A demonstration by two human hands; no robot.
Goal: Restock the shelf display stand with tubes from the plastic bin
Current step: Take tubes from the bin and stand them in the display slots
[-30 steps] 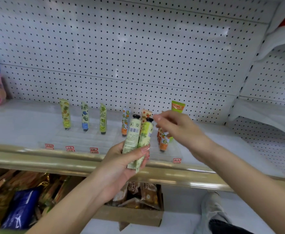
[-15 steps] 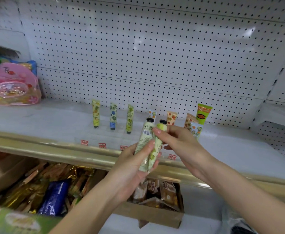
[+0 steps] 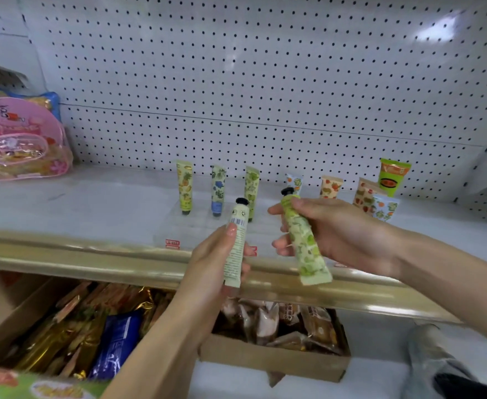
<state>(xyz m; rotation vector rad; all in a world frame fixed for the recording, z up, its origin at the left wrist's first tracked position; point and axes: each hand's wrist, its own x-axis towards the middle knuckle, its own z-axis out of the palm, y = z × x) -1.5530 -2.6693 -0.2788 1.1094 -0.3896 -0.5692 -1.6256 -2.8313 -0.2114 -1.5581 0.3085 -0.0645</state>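
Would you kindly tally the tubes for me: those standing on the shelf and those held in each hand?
Standing tubes on the shelf: 8
Pale tube in the left hand: 1
Green tube in the right hand: 1
Total: 10 tubes

Two tubes are being held: one pale tube point(image 3: 236, 246) by the left hand point(image 3: 216, 263), one green tube point(image 3: 305, 246) by the right hand point(image 3: 337, 234). Eight standing tubes point(image 3: 184, 185) are being displayed beyond the grips. Two cardboard boxes point(image 3: 274, 362) are being kept below them.
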